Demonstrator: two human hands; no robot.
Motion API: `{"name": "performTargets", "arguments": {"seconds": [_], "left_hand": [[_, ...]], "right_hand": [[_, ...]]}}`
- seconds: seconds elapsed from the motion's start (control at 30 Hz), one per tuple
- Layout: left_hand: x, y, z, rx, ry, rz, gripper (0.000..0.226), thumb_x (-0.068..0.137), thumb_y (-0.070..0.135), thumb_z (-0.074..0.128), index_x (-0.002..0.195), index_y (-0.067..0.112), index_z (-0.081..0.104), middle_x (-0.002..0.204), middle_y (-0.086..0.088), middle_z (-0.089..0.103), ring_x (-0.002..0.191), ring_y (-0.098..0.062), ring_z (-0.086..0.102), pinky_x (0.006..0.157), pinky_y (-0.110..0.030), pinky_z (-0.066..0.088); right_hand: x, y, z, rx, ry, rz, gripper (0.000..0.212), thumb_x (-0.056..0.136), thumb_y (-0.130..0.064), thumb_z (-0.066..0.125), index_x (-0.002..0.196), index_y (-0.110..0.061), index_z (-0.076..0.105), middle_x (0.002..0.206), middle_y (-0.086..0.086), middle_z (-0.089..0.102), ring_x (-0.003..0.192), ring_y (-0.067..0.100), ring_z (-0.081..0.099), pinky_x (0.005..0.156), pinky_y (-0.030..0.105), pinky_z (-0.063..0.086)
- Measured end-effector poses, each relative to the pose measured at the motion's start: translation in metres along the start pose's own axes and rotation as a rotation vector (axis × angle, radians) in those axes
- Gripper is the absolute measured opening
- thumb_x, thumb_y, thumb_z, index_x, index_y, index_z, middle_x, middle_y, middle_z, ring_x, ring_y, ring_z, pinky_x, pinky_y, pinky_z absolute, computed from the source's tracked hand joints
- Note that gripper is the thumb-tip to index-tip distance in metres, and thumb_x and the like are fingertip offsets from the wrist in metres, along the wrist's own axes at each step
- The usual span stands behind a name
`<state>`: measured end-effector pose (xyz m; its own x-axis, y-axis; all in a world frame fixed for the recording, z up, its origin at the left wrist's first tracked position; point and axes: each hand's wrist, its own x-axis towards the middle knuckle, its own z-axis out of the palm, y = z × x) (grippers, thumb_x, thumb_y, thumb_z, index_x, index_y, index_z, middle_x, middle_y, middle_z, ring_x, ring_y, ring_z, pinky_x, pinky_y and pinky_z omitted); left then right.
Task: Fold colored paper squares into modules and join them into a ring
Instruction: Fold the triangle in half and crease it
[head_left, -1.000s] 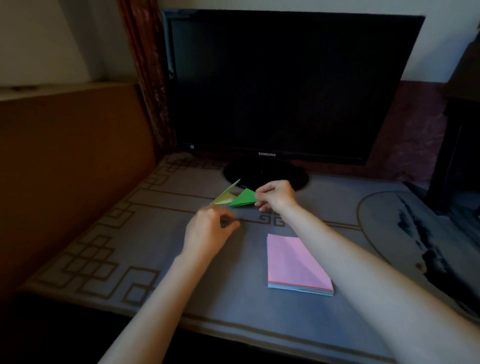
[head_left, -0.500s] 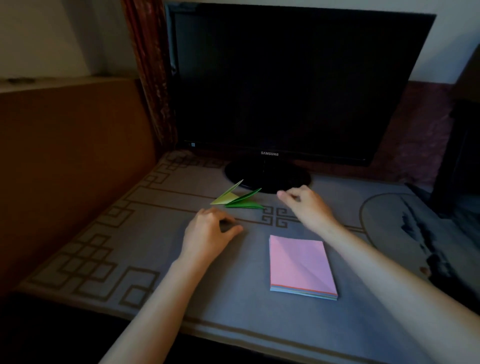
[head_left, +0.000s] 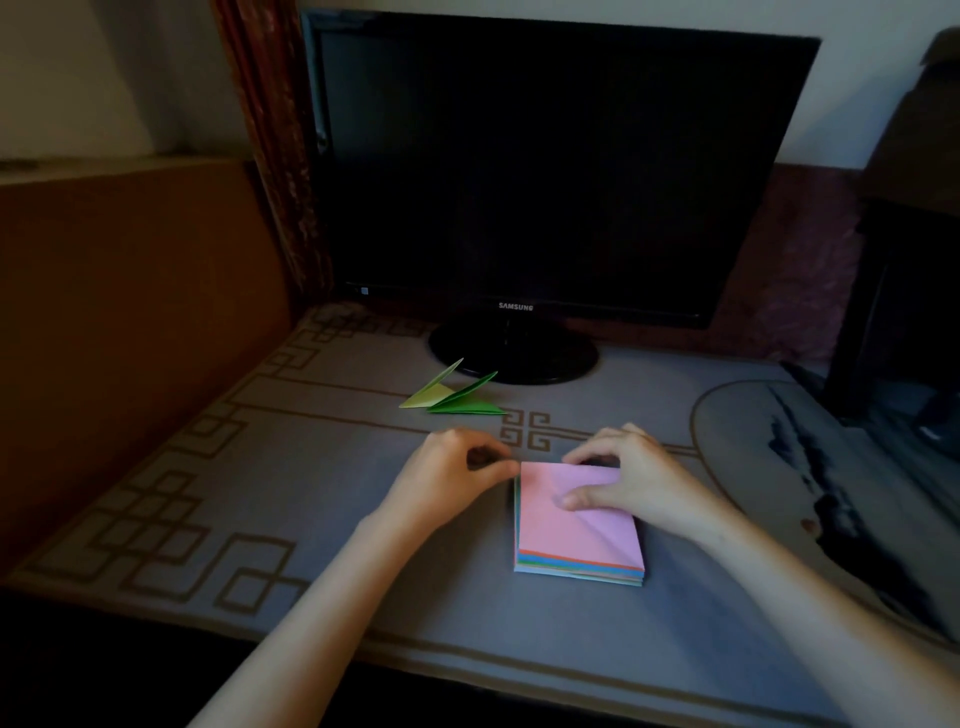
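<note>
Brown wooden panelling (head_left: 130, 312) fills the left side of the dim room. A reddish patterned curtain (head_left: 275, 156) hangs beside it, then a black Samsung monitor (head_left: 545, 166) with a dark screen stands on its round foot at the back of the bench. Dark furniture (head_left: 904, 260) closes off the right edge. The bench is covered by a grey cloth (head_left: 311, 519) with a brown key-pattern border on the left and a dark ink-like motif on the right.

Two folded paper modules lie on the cloth just in front of the monitor foot. A yellow-green module (head_left: 431, 397) is to the left and a darker green module (head_left: 462, 402) touches it on the right, both pointed and slightly sprung open.

Nearer the person, the left grip (head_left: 447, 478) is curled, its thumb and forefinger meeting at the far left corner of the paper stack (head_left: 571, 540). The stack lies flat at the middle of the bench, with a pink sheet on top showing a diagonal crease and orange, blue and green edges below. The right grip (head_left: 634, 478) is clamped on the stack's far edge, fingers hooked over it and the thumb (head_left: 571, 501) pressing on the pink sheet.
</note>
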<state>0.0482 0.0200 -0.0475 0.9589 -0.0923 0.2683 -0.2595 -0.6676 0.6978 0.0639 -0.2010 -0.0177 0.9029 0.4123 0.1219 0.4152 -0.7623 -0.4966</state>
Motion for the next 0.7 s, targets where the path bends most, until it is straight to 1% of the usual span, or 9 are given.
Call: {"name": "performTargets", "arguments": {"seconds": [0.1,0.2,0.27,0.33,0.4,0.47,0.57,0.63,0.7], "left_hand": [[0.001,0.001,0.005,-0.041,-0.002,-0.001,0.021,0.079,0.038,0.071,0.094,0.023,0.073,0.092,0.010,0.071,0.085,-0.003,0.064,0.084,-0.029,0.051],[0.004,0.005,0.007,-0.051,0.006,-0.002,0.021,0.081,0.038,0.069,0.096,0.024,0.073,0.093,0.009,0.072,0.084,-0.002,0.063,0.082,-0.025,0.050],[0.008,0.010,0.008,-0.064,0.015,-0.002,0.019,0.083,0.037,0.066,0.096,0.024,0.073,0.093,0.010,0.072,0.082,-0.002,0.062,0.079,-0.022,0.049],[0.013,0.018,0.007,-0.146,0.024,-0.014,0.016,0.085,0.039,0.064,0.090,0.027,0.072,0.087,0.011,0.070,0.079,-0.003,0.061,0.075,-0.022,0.047],[0.015,0.029,0.003,-0.381,-0.009,-0.065,0.021,0.090,0.041,0.057,0.082,0.026,0.070,0.077,0.010,0.068,0.074,-0.004,0.061,0.070,-0.020,0.046],[0.018,0.037,-0.001,-0.557,-0.064,-0.118,0.025,0.091,0.038,0.053,0.088,0.021,0.071,0.080,0.007,0.069,0.074,-0.003,0.062,0.070,-0.017,0.046],[0.018,0.034,0.001,-0.517,-0.087,-0.088,0.007,0.082,0.028,0.069,0.088,0.024,0.069,0.085,0.008,0.070,0.075,0.000,0.063,0.073,-0.018,0.048],[0.018,0.030,0.005,-0.563,-0.099,-0.099,0.015,0.077,0.017,0.075,0.089,0.023,0.068,0.086,0.004,0.071,0.076,-0.005,0.066,0.071,-0.023,0.053],[0.017,0.026,0.008,-0.616,-0.109,-0.123,0.020,0.077,0.010,0.075,0.094,0.017,0.068,0.085,-0.001,0.071,0.071,-0.009,0.067,0.061,-0.024,0.055]], "right_hand": [[-0.002,0.000,0.002,0.088,0.127,-0.016,0.029,0.059,-0.024,0.086,0.076,-0.034,0.065,0.083,-0.009,0.063,0.085,0.012,0.048,0.077,0.022,0.037],[-0.002,0.001,0.001,0.169,0.209,0.016,0.029,0.061,-0.015,0.085,0.065,-0.032,0.061,0.070,-0.009,0.059,0.076,0.015,0.049,0.072,0.028,0.037],[0.002,0.002,-0.002,0.295,0.191,0.034,0.025,0.064,-0.012,0.084,0.065,-0.026,0.063,0.068,-0.006,0.061,0.069,0.013,0.051,0.068,0.029,0.040],[0.006,0.002,-0.008,0.410,0.167,0.034,0.022,0.066,-0.008,0.082,0.066,-0.020,0.064,0.066,-0.001,0.063,0.064,0.010,0.053,0.065,0.026,0.042],[0.009,0.002,-0.013,0.445,0.155,0.039,0.019,0.068,-0.007,0.081,0.067,-0.019,0.065,0.064,-0.004,0.063,0.059,0.002,0.053,0.061,0.017,0.041],[0.011,0.006,-0.016,0.469,0.153,0.042,0.017,0.070,-0.007,0.079,0.068,-0.019,0.067,0.065,-0.005,0.064,0.056,-0.002,0.053,0.059,0.013,0.040],[0.012,0.010,-0.015,0.589,0.177,0.067,0.012,0.074,-0.004,0.075,0.074,-0.013,0.067,0.071,0.001,0.066,0.058,-0.002,0.056,0.059,0.009,0.042],[0.013,0.010,-0.012,0.672,0.198,0.099,0.010,0.075,-0.001,0.073,0.078,-0.007,0.065,0.072,0.005,0.065,0.056,-0.003,0.056,0.057,0.007,0.042],[0.012,0.009,-0.006,0.713,0.209,0.107,0.011,0.076,0.002,0.071,0.081,-0.004,0.064,0.072,0.005,0.064,0.056,-0.003,0.057,0.058,0.008,0.042]]}}
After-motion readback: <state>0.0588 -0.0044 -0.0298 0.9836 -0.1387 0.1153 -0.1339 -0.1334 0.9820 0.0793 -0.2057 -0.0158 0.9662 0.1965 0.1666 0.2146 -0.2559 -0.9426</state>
